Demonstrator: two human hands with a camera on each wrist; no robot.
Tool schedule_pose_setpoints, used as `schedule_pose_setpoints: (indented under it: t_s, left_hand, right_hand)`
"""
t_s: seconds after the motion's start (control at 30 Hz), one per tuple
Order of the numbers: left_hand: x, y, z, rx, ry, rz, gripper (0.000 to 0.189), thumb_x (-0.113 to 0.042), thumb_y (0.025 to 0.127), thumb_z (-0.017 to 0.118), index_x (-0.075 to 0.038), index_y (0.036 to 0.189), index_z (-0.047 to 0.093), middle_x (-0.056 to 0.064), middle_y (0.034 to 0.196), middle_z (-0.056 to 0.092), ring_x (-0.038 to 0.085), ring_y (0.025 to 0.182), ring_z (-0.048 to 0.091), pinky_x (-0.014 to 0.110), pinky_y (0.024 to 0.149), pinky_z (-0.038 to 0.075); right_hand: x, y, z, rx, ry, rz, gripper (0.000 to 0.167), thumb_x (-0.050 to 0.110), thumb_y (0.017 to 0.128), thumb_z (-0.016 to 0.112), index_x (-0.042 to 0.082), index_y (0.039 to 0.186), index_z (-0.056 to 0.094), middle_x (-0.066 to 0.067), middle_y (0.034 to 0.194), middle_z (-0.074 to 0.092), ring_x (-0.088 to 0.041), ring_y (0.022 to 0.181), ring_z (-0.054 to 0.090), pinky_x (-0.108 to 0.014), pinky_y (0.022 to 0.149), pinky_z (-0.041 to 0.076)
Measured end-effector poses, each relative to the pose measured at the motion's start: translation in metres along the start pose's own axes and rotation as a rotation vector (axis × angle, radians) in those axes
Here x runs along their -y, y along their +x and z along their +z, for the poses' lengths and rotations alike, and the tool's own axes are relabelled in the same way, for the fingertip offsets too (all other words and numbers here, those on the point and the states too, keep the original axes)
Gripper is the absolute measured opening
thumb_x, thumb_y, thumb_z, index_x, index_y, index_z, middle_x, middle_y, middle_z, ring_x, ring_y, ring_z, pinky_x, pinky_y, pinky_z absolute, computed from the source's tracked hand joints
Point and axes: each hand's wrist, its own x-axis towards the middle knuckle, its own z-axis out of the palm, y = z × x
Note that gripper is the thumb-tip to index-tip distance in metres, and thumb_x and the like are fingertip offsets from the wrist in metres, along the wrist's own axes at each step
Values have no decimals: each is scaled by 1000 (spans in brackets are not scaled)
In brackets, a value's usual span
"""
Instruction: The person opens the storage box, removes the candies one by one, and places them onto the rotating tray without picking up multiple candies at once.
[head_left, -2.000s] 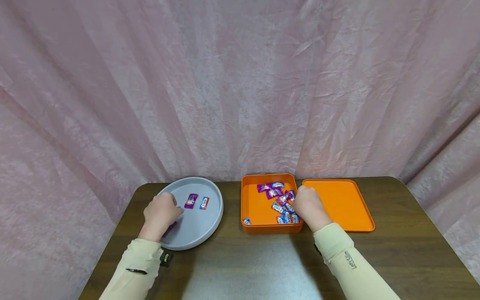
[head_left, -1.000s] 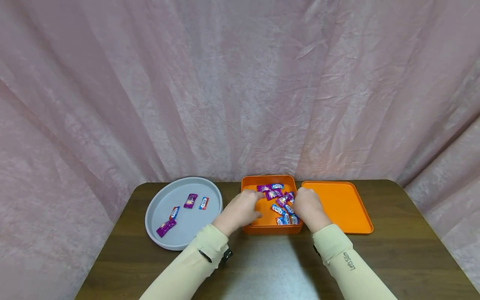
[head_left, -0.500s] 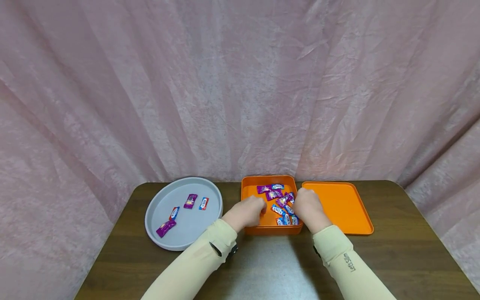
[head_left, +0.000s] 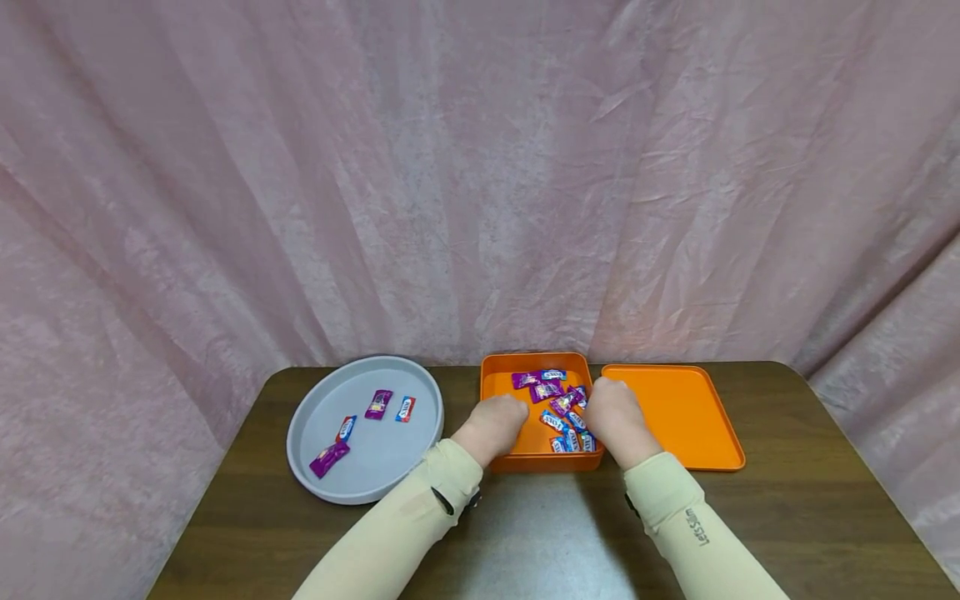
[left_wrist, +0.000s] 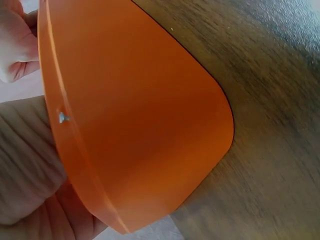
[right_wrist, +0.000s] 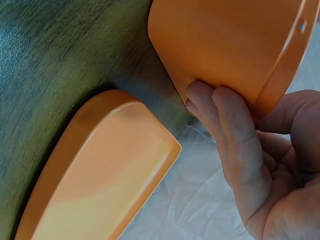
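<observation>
My left hand [head_left: 495,423] reaches over the left wall of an orange box [head_left: 547,463] at its front corner. Its fingertips are down inside, hidden by the hand in the head view and by the box wall [left_wrist: 150,110] in the left wrist view. I cannot tell whether they pinch a candy. At the right wall, my right hand [right_wrist: 260,165] grips the box [right_wrist: 225,45], several fingers against the outside and the thumb at the rim. Purple wrapped candies [head_left: 546,390] and blue-and-white ones [head_left: 553,421] lie in the box, mostly toward the right.
On the left of the wooden table [head_left: 540,542] stands a round grey tray [head_left: 397,468]. Two purple candies [head_left: 329,459] and two red-and-blue candies [head_left: 405,409] lie in it, spread apart. An orange lid [head_left: 678,417] lies right of the box. A pink curtain [head_left: 480,183] hangs behind.
My left hand left a purple candy and a red-and-blue one in the tray, moved right to the box, and drew back toward its near-left corner with fingers curling. The right hand stayed at the box.
</observation>
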Motion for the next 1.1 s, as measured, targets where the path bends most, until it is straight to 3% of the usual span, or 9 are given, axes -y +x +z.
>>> schedule_pose_setpoints:
  t_s: [0.27, 0.43, 0.57, 0.8, 1.1]
  left_hand:
    - [-7, -2, 2, -9, 62, -57, 19, -19, 79, 73, -17, 98, 67, 1, 93, 70, 19, 78, 64, 31, 76, 55]
    - [-11, -3, 4, -45, 74, -80, 11, -16, 83, 69, -17, 94, 68, 2, 91, 70, 19, 74, 65, 32, 69, 56]
    - [-9, -3, 4, -61, 94, -57, 9, -17, 85, 67, -17, 94, 67, 1, 90, 70, 19, 74, 65, 32, 69, 56]
    - [-3, -4, 9, -266, 201, 35, 6, -14, 85, 67, -18, 85, 70, -1, 78, 70, 16, 67, 64, 30, 63, 55]
    - [-1, -8, 3, -278, 140, 42, 8, -9, 84, 66, -16, 86, 71, 2, 81, 70, 18, 68, 63, 30, 64, 56]
  right_hand:
    - [0, -1, 1, -12, -4, 2, 32, 15, 75, 74, -7, 95, 63, -18, 80, 65, -26, 63, 59, -43, 66, 56]
    - [0, -1, 3, -23, -1, 2, 32, 14, 75, 74, -8, 95, 63, -18, 80, 65, -27, 64, 59, -43, 66, 56]
    - [0, -1, 3, -16, 3, 1, 32, 14, 75, 74, -8, 96, 62, -18, 80, 65, -26, 64, 59, -43, 65, 56]
    - [0, -2, 3, -27, -11, -8, 31, 14, 75, 74, -8, 95, 62, -19, 80, 65, -27, 64, 60, -43, 65, 56]
    - [1, -4, 4, -26, 2, -9, 32, 14, 75, 75, -9, 95, 63, -19, 80, 65, -26, 62, 60, -42, 64, 56]
